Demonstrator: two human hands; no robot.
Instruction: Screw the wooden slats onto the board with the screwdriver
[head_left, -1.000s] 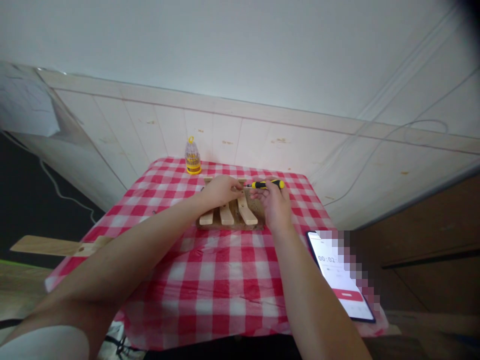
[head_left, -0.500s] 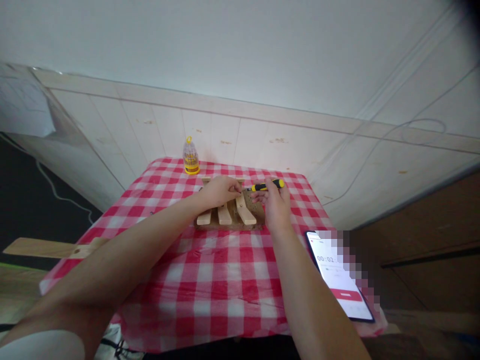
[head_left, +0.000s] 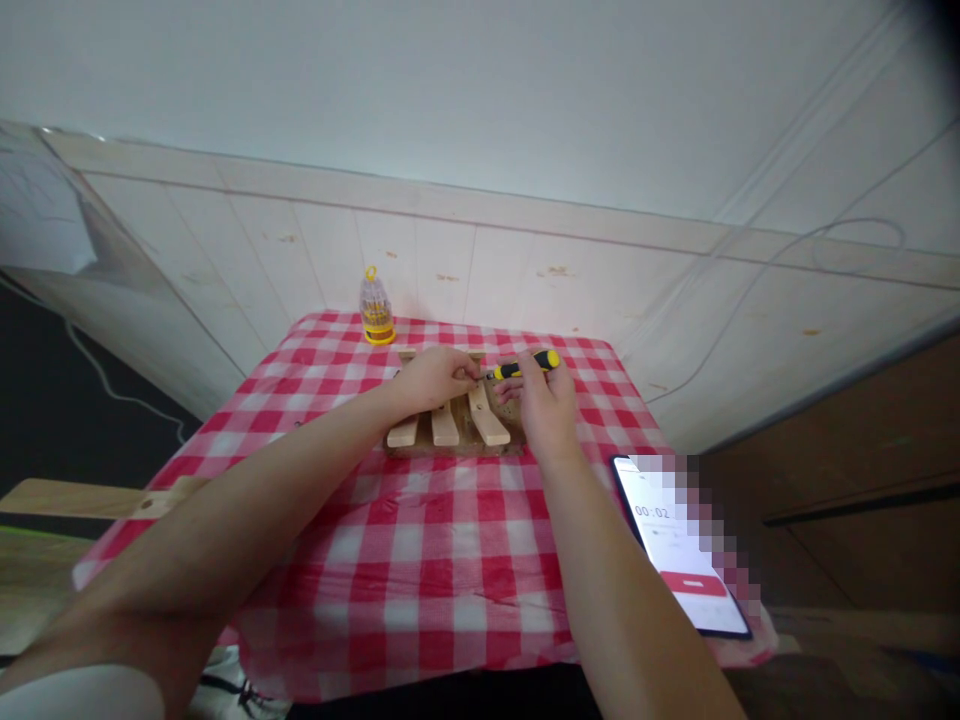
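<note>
- Yellow and black, the screwdriver (head_left: pixel 527 366) slants over the far half of the bench (head_left: pixel 465 570), handle end to the right and raised, tip pointing left and down.
- The right hand (head_left: pixel 549 405) has its grip clamped on the screwdriver's handle, fingers curled about it.
- The left hand (head_left: pixel 433 382) reaches in from the left over the slats, fingertips bunched beside the screwdriver's tip; whether its grip is closed on some small part cannot be told.
- Three pale wooden slats lie side by side under and near the left hand: a left slat (head_left: pixel 403 432), a middle slat (head_left: pixel 445 428) and a right slat (head_left: pixel 489 424), the last with a dark spot on its face.
- Beneath them is a brown board (head_left: pixel 457 450), its right part speckled with dark dots.
- A clear, cone-shaped case (head_left: pixel 377 312) with a yellow base and ring stands upright at the far left.
- A phone (head_left: pixel 679 555) lies lit at the near right, partly pixelated.
- Red-and-white checked cloth (head_left: pixel 390 620) covers the bench.
</note>
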